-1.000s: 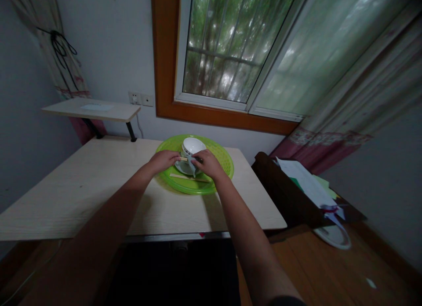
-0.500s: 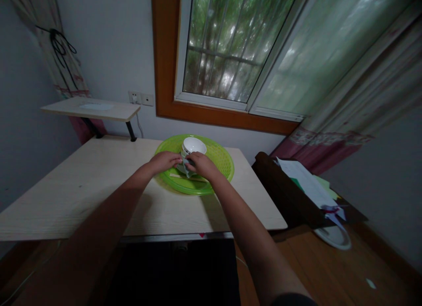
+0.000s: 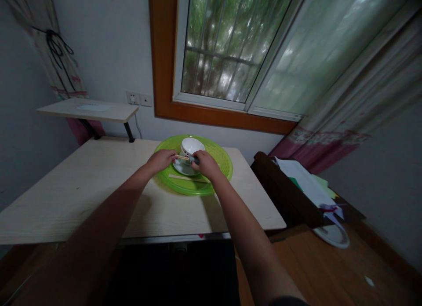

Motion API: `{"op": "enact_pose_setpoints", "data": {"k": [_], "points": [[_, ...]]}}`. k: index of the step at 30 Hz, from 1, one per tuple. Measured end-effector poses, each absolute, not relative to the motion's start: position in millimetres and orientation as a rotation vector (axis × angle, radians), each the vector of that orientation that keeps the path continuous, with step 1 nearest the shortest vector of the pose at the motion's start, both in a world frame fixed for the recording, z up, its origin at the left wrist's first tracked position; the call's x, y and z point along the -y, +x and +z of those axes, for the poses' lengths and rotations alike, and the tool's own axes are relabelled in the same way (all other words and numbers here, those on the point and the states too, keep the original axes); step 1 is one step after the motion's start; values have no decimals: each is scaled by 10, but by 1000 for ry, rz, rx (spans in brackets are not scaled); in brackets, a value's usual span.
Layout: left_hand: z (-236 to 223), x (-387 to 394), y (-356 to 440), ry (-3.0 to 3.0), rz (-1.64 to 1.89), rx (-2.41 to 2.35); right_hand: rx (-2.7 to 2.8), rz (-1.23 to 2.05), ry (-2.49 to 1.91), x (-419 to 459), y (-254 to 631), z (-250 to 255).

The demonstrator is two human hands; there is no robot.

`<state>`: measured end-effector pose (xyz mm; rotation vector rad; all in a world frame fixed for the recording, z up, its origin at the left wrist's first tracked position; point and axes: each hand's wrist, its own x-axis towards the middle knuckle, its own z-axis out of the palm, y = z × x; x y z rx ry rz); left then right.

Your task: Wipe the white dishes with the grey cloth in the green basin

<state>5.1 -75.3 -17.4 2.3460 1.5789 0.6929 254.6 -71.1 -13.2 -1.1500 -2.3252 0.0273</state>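
My left hand [image 3: 162, 161] is closed on the end of pale chopsticks [image 3: 182, 157], held level above the round green basket [image 3: 225, 158]. Around their other end, my right hand [image 3: 206, 164] pinches a small grey cloth [image 3: 195, 160]. Just behind the hands stands a white bowl [image 3: 192, 144] with a dark pattern on its side, perhaps stacked on another. Under the chopsticks lies a white plate [image 3: 182, 168], partly covered by the hands. Another pale chopstick [image 3: 186, 178] rests across the front of the basket.
The basket sits on a pale wooden table [image 3: 108, 187]. A raised shelf [image 3: 108, 110] on black legs stands at the back left. Right of the table is a dark brown piece of furniture [image 3: 286, 191] bearing papers [image 3: 303, 180]. A window [image 3: 227, 55] is behind.
The cloth has opened away from between the hands, and the chopsticks now show stretched between them. My right hand has shifted slightly right with the cloth. More of the plate is visible.
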Motion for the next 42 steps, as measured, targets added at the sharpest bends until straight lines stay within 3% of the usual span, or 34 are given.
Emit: {"op": "enact_pose_setpoints", "data": {"k": [18, 25, 31, 42], "points": [[-170, 779, 68, 2491, 494, -1373, 2486, 146, -933, 661, 2363, -212], [-216, 731, 37, 2407, 721, -1398, 2385, 183, -1019, 706, 2407, -144], [-191, 730, 27, 2229, 1012, -1656, 2190, -6, -1302, 744, 2489, -76], [-181, 731, 34, 2235, 868, -1643, 2270, -52, -1250, 716, 2558, -85]]}}
